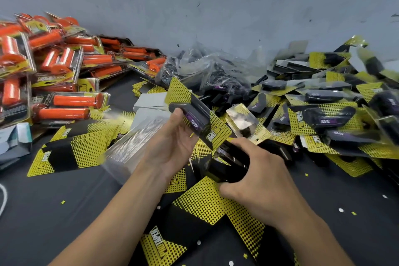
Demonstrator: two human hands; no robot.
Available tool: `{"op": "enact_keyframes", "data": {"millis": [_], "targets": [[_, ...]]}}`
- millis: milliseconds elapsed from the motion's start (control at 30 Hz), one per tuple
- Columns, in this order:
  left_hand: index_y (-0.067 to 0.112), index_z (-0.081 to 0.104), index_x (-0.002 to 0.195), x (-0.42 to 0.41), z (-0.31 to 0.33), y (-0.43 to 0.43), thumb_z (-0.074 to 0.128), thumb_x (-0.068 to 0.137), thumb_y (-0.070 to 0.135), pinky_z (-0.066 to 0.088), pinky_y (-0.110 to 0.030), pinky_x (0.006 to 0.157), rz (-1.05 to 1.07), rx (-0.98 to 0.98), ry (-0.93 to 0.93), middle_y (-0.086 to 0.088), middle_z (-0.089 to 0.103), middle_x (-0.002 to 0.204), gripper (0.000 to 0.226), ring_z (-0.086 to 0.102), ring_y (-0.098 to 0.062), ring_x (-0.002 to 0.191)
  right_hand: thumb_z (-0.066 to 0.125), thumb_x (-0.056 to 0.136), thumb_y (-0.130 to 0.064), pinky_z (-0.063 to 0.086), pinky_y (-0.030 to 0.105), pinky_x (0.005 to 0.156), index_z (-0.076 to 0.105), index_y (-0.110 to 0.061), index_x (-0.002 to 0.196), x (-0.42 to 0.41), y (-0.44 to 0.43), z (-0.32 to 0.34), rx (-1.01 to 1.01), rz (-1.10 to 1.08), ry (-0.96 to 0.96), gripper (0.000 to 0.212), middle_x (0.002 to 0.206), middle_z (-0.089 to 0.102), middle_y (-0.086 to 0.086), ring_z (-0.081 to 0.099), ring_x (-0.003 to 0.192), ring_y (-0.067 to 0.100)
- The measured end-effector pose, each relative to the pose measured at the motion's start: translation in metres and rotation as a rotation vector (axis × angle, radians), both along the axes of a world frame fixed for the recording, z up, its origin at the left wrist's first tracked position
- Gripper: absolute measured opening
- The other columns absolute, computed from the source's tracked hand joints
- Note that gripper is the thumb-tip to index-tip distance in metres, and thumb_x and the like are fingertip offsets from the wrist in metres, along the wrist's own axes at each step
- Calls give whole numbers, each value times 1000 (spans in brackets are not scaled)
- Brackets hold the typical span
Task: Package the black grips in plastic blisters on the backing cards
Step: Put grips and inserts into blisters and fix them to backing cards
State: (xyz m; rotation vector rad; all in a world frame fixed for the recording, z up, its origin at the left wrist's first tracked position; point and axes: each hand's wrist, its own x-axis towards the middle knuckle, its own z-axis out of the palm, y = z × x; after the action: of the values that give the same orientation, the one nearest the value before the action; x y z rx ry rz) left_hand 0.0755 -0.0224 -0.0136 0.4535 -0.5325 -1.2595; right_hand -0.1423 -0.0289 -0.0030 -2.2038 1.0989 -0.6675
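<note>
Head view of one pack in assembly: the left hand (pixel 172 144) holds a black grip (pixel 195 122) under its clear blister (pixel 203 103) against a yellow-and-black backing card (pixel 178 90), raised above the table (pixel 64 211) near centre frame, thumb on the near end of the blister and fingers curled beneath the card. The right hand (pixel 261 181) wraps around a black tool, apparently a stapler (pixel 228 164), just below the lower edge of the card. The grip is probably light and slightly rubbery; the thin blister looks slick and easily dented, and the card will bend if it is held by a corner. The assembly is therefore best pinched flat through card and blister flange together, beside the grip and not on the dome, so the layers cannot slide apart. A crumpled clear bag (pixel 207 65) at the back holds many loose black grips, with several (pixel 216 98) spilled at its mouth. A nested stack of empty blisters (pixel 133 144) lies just left of the left wrist. Unused cards (pixel 71 153) lie spread across the table. Finished black packs (pixel 328 119) are heaped at right, and orange-grip packs (pixel 64 65) at left. A small open carton (pixel 21 136) sits at the far left; its contents cannot be made out.
</note>
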Motion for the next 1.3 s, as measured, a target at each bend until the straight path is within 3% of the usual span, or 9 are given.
{"op": "enact_keyframes", "data": {"millis": [100, 200, 367, 500, 800, 933, 1000, 1133, 1300], "targets": [[11, 82, 103, 1, -2, -1, 64, 91, 25, 60, -37, 93, 19, -14, -39, -8, 79, 111, 26, 76, -17, 104, 85, 53, -44, 51, 8, 61, 60, -47, 115, -1, -1, -1, 45, 18, -95, 67, 96, 68, -28, 64, 87, -12], [9, 78, 108, 2, -1, -3, 77, 81, 24, 61, -40, 92, 35, -11, -90, -11, 77, 114, 31, 75, -21, 105, 86, 53, -46, 54, 11, 62, 59, -55, 102, -3, -3, 2, 94, 11, -168, 57, 100, 65, -38, 66, 86, -12], [8, 72, 117, 0, -3, -5, 101, 60, 29, 61, -41, 89, 36, 10, -174, -14, 74, 121, 68, 73, -26, 110, 84, 51, -52, 53, 10, 63, 57, -55, 97, -2, -3, 3, 116, -8, -200, 53, 100, 65, -38, 66, 86, -12], [10, 78, 110, 2, -4, -5, 101, 62, 27, 61, -40, 87, 20, -7, -168, -14, 75, 120, 56, 74, -26, 110, 82, 49, -53, 54, 11, 64, 58, -54, 99, -1, -4, 3, 123, -7, -216, 56, 100, 66, -36, 67, 85, -11], [7, 79, 107, 0, 0, -2, 103, 56, 24, 62, -40, 86, -25, -43, -126, -14, 77, 114, 58, 75, -26, 106, 82, 48, -51, 55, 13, 68, 58, -55, 99, -2, -6, 2, 85, 12, -195, 57, 99, 66, -34, 64, 89, -11], [10, 80, 104, -3, 0, 0, 102, 59, 28, 61, -42, 89, -36, -35, -203, -13, 76, 114, 53, 74, -26, 106, 86, 54, -44, 58, 20, 65, 64, -45, 102, -3, -6, 1, 83, 50, -174, 53, 93, 72, -26, 69, 83, -4], [10, 80, 103, -5, 0, 0, 101, 61, 31, 61, -43, 91, -43, -20, -248, -13, 76, 114, 51, 74, -26, 106, 86, 54, -44, 60, 25, 67, 65, -52, 102, -3, -5, 4, 74, 59, -218, 53, 94, 73, -25, 71, 82, -2], [6, 75, 109, -5, -1, 0, 101, 60, 33, 60, -43, 95, -46, -1, -238, -16, 75, 116, 62, 74, -27, 105, 83, 53, -46, 55, 9, 65, 57, -77, 88, -1, -3, 10, 27, 60, -289, 54, 93, 66, -42, 66, 87, -13], [6, 76, 108, -7, -1, 0, 101, 60, 32, 59, -42, 97, -67, -8, -239, -17, 75, 115, 61, 74, -26, 102, 84, 54, -48, 49, 3, 64, 56, -78, 89, -1, -3, 10, 20, 51, -275, 54, 94, 64, -45, 61, 90, -19]]}}
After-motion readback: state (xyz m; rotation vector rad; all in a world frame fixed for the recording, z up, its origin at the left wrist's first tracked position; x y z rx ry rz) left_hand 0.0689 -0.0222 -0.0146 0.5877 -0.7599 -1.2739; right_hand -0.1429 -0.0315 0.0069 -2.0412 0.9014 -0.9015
